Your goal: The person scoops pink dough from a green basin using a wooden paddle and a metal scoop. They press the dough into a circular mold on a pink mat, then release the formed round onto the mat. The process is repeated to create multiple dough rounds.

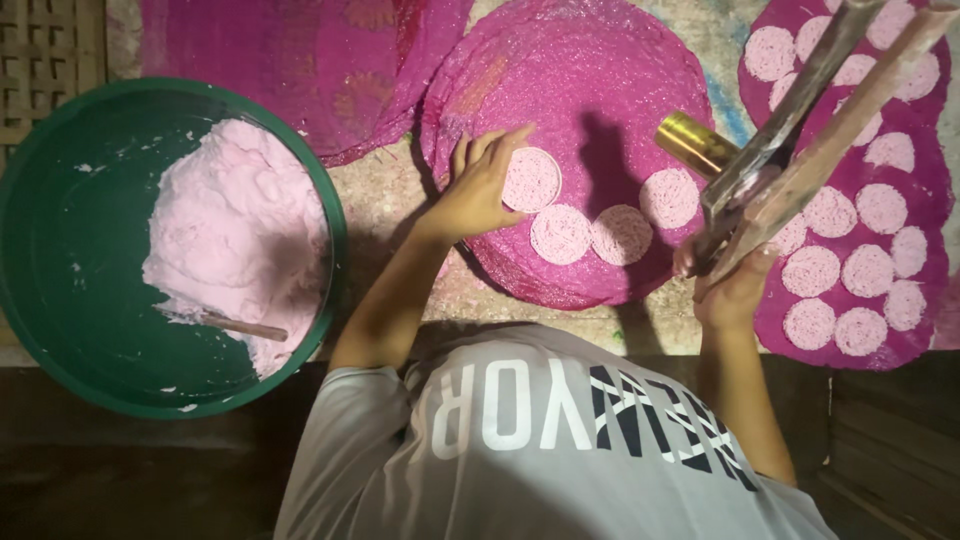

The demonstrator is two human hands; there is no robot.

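Far out to the left of the left hand sits a green basin (60, 260) with a heap of pale pink dough (235, 235) piled against its right wall and a wooden stick (245, 328) lying at the foot of the heap. The left hand (480, 185) is spread flat with fingers loosely apart, holding nothing, its fingertips touching the leftmost pink disc (531, 180) on the round magenta mat (590, 90) just under it. To the right of that hand, three more pink discs (620, 233) lie in a curved row on the same mat. Further right, the right hand (735, 285) is closed around a long-handled press (800, 150) with a brass cylinder (692, 143) at its end, hanging above the mat. Beyond the right hand lies a second magenta mat (925, 270), covered with many pink discs.
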